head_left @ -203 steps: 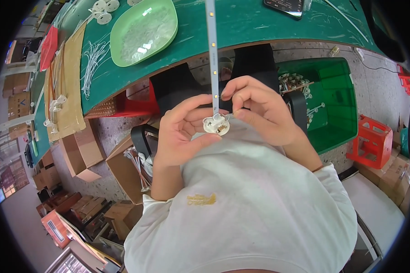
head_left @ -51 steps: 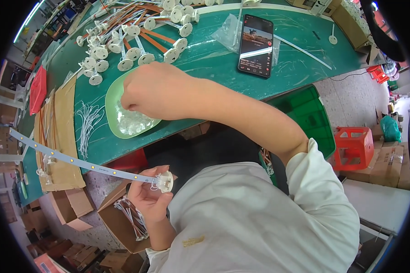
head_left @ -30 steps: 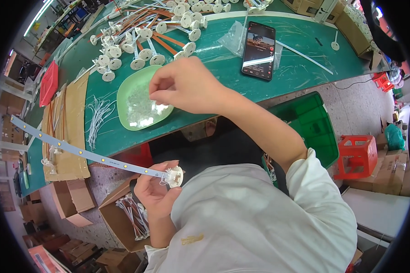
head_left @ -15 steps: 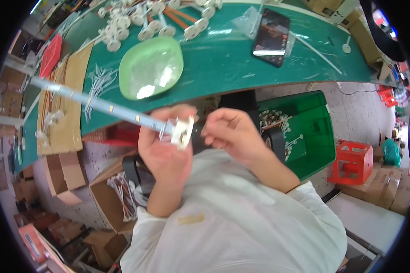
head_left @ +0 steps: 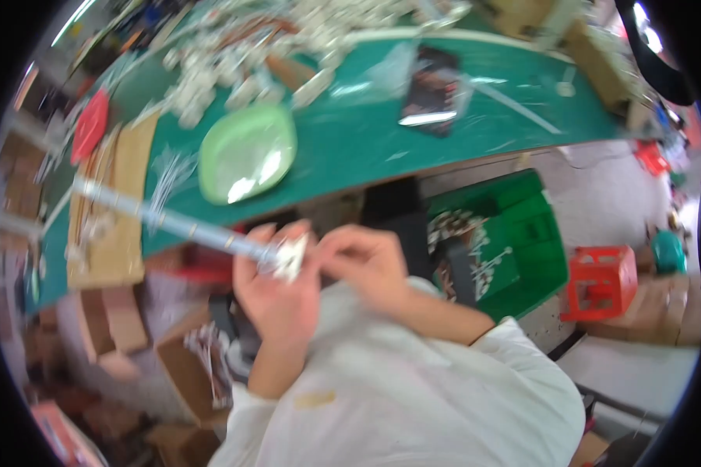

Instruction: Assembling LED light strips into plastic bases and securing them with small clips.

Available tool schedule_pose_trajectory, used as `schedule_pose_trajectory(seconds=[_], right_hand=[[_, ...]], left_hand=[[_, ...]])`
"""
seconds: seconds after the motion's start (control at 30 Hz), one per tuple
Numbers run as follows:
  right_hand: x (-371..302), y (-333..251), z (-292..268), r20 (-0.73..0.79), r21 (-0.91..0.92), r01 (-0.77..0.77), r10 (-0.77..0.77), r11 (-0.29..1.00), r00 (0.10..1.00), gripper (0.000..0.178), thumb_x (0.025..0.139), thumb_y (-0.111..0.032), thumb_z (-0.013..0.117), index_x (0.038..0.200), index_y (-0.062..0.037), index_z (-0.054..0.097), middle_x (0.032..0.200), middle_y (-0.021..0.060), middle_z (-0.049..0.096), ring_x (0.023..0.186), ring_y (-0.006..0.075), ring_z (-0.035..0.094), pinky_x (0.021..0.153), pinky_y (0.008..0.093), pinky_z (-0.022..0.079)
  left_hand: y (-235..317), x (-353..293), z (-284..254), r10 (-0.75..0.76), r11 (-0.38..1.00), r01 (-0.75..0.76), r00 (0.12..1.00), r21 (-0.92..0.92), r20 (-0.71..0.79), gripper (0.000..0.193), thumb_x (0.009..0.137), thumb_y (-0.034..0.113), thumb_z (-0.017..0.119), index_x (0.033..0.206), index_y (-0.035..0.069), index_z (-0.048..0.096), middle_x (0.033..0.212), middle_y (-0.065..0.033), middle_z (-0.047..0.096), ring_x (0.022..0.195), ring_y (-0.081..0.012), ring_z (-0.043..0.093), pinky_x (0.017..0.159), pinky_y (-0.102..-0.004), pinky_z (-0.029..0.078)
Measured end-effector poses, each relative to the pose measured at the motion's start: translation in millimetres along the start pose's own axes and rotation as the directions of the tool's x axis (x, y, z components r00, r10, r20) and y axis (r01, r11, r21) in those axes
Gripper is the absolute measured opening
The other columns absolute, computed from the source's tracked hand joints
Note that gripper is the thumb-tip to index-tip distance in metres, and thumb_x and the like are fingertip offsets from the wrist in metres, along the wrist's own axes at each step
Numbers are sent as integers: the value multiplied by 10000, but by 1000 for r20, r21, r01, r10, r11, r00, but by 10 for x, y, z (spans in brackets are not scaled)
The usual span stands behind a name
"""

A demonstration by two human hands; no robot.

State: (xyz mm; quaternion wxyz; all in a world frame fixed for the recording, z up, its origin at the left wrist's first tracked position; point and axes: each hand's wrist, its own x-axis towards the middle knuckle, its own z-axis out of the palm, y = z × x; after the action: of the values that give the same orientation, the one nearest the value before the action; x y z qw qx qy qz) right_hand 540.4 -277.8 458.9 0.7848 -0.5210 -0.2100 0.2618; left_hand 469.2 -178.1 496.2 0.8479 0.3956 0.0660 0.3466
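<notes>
My left hand (head_left: 279, 300) is closed round the white end piece (head_left: 290, 258) of a slim LED light tube (head_left: 181, 226). The pale tube, with small yellowish chips along it, slants up to the left over the table edge. Close by on the right, my right hand (head_left: 372, 268) has its thumb and fingers pinched together, the tips right beside the end piece. Blur hides whether they touch it, and whatever sits in the pinch cannot be made out.
A green table (head_left: 350, 128) carries a light green bowl (head_left: 249, 152), a phone (head_left: 432, 89), thin white wires (head_left: 170, 183) and a heap of white-ended parts (head_left: 234, 74). Below right stand a green bin (head_left: 533, 233) with similar parts and a red crate (head_left: 600, 284). A cardboard box (head_left: 183, 354) lies lower left.
My right hand has moved left, up to the end piece in my left hand. The whole view has shifted and blurred; the table things sit lower and more to the left in it.
</notes>
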Motion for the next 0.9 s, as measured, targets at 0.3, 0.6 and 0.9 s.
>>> schedule_pose_trajectory(seconds=[0.3, 0.6, 0.9], right_hand=[[-87, 291, 90, -122, 77, 195, -185, 978, 975, 91, 874, -64, 731, 948, -15, 709, 1011, 11, 623, 842, 52, 563, 703, 209, 447], [-68, -125, -185, 204, -344, 677, -652, 651, 731, 111, 825, -38, 713, 921, -8, 667, 893, 81, 647, 820, 261, 590, 710, 338, 484], [-117, -307, -183, 320, -363, 775, -712, 517, 625, 132, 767, -2, 727, 869, 4, 644, 903, 111, 650, 731, 286, 574, 614, 374, 475]], left_hand=[[-125, 9, -110, 89, 957, -42, 984, -287, 152, 478, 978, 244, 585, 1379, 47, 415, 1207, -105, 531, 909, -194, 473, 690, -299, 399], [-77, -56, -89, 66, 954, 17, 961, -298, 267, 532, 959, 212, 635, 1397, 25, 398, 1234, -118, 532, 873, -181, 439, 675, -286, 378], [23, -201, -72, -6, 976, 52, 977, -209, 214, 519, 938, 141, 593, 1387, 4, 371, 1203, -103, 466, 879, -194, 449, 756, -301, 430]])
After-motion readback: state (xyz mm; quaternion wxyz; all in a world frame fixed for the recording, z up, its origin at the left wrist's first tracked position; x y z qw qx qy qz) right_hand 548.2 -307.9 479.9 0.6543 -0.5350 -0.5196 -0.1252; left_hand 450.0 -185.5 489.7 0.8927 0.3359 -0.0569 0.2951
